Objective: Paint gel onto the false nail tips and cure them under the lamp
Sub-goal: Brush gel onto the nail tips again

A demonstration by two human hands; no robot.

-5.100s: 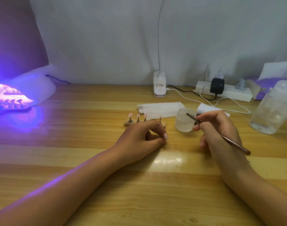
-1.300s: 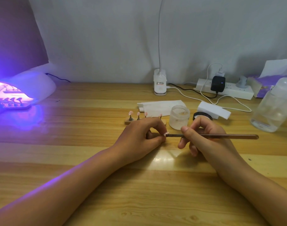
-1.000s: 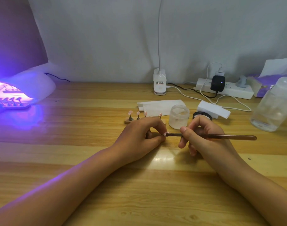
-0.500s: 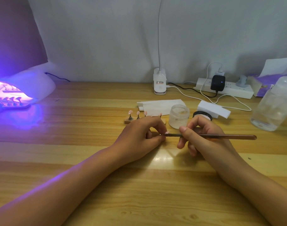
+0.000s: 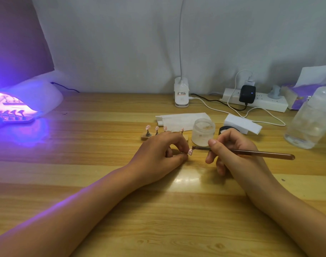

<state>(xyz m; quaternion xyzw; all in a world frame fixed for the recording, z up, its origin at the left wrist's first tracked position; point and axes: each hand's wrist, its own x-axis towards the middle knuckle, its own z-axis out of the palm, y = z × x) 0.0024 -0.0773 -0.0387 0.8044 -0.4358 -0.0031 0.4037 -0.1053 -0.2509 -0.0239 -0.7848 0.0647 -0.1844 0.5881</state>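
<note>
My left hand [image 5: 158, 154] rests on the wooden table and pinches a small stand that carries a pink false nail tip [image 5: 190, 152]. My right hand [image 5: 232, 154] grips a brown nail brush [image 5: 260, 153] like a pen, handle pointing right. The brush tip sits just right of the pink tip, almost touching it. Behind my left hand a small wooden holder [image 5: 145, 136] carries several more pink tips on stands. An open frosted gel jar [image 5: 203, 132] stands just behind the brush. At the far left the white curing lamp [image 5: 26, 101] glows violet, with tips on stands inside it.
A black jar lid [image 5: 224, 129] and a white block [image 5: 242, 124] lie right of the jar. A folded white tissue [image 5: 180, 120], a desk lamp base [image 5: 181, 94], a power strip [image 5: 260, 100] with cables and a clear bottle [image 5: 310, 119] stand behind and to the right.
The brush went from the jar to the nail tip held in my left hand. In the last half second its tip has drawn back slightly to the right, off the pink tip.
</note>
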